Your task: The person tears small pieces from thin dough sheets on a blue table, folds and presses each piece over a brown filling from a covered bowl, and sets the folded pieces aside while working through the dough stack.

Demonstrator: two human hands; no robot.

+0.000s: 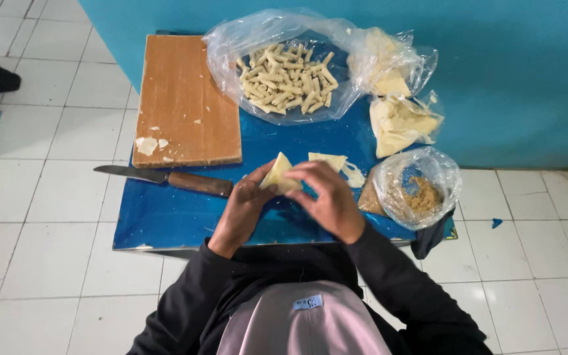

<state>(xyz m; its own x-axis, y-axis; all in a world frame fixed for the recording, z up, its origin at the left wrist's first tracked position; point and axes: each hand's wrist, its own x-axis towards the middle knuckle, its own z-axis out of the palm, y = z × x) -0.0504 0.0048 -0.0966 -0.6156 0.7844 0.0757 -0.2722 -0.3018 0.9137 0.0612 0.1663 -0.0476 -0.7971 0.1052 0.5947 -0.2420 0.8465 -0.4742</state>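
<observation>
Over the front of a low blue table (165,217), my left hand (241,207) and my right hand (327,197) together hold a pale yellow pastry wrapper (277,174) folded into a triangle. Fingers of both hands pinch its lower edges. Just beyond the hands, more pale wrapper pieces (333,161) lie flat on the table. To the right stands an open clear bag of brown shredded filling (422,194).
A wooden cutting board (185,98) with dough scraps lies at the back left. A knife (165,177) with a wooden handle rests in front of it. A clear bag of several rolled pastries (287,82) and bags of wrappers (399,121) sit at the back. White floor tiles surround the table.
</observation>
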